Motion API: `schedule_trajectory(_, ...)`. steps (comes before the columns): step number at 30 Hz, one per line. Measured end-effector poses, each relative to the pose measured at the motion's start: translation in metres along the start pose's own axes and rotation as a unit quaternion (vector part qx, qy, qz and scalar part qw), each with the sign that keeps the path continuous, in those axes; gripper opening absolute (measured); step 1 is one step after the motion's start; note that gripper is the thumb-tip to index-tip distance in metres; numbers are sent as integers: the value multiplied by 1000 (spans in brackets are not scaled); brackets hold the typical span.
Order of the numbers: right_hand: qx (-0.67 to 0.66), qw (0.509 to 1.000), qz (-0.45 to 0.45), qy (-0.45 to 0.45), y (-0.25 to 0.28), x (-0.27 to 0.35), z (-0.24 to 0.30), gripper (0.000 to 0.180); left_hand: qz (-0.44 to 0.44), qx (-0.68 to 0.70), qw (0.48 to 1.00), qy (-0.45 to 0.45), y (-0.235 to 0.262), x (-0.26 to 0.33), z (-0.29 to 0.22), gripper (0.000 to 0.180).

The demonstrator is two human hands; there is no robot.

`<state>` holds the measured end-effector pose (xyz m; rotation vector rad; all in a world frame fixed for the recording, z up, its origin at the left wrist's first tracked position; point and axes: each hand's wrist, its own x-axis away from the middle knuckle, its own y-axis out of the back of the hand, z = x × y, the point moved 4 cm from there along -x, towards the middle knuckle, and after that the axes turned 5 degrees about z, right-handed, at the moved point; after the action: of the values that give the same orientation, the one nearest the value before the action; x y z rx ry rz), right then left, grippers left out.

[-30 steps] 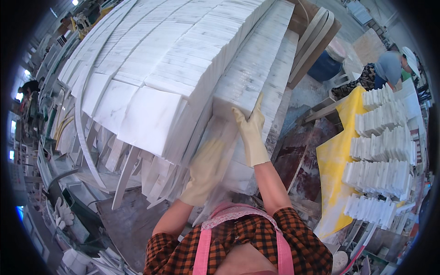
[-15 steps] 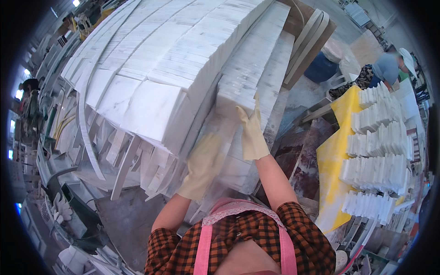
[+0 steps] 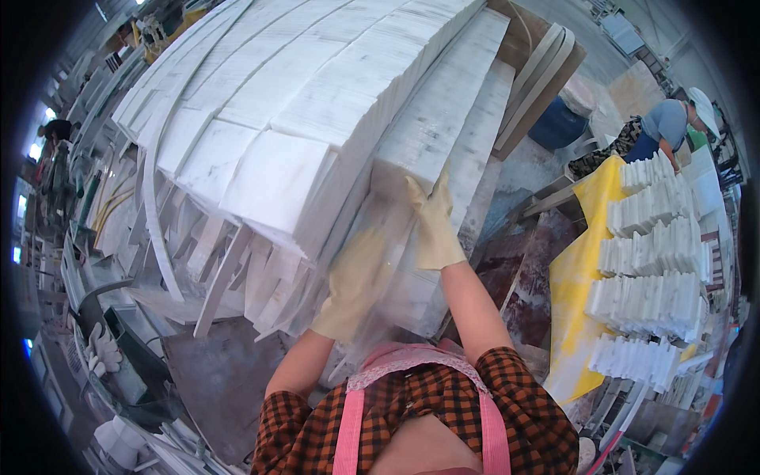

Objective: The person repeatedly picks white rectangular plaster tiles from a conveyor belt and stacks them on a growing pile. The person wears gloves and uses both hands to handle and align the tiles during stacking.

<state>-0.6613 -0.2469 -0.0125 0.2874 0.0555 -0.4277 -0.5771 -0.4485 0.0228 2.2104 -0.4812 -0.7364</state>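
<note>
A low row of white marble tiles [image 3: 439, 119] lies just right of the big tile stack [image 3: 317, 87]. The right hand [image 3: 438, 226], gloved, thumb spread, meets the row's near corner; the blurred left hand's [image 3: 355, 277] grip, near the stack, is unclear.

We record: at centre, long rows of white slabs [image 3: 427, 134], close-packed, the support beneath them hidden from us. At right, one yellow sheet [image 3: 571, 293], blotched white; upon it, five rows of thin white pieces [image 3: 645, 297], stood on edge, packed face to face.
</note>
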Motion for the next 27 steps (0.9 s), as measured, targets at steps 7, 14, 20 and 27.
schedule_trajectory(7, 276, 944, -82, 161, 36, 14, 77, 87, -33, 603, 769, 212, 1, -14, -3, 64)
schedule_trajectory(14, 394, 845, 1, 362, 16, -1, 123, 43, -201, 844, 448, 215, 10, -50, -30, 67)
schedule_trajectory(20, 403, 833, 12, 379, 16, -1, 125, 38, -207, 840, 450, 222, 9, -46, -22, 65)
schedule_trajectory(27, 430, 821, 28, 375, 6, -19, 105, 43, -89, 611, 747, 245, 8, -38, -9, 63)
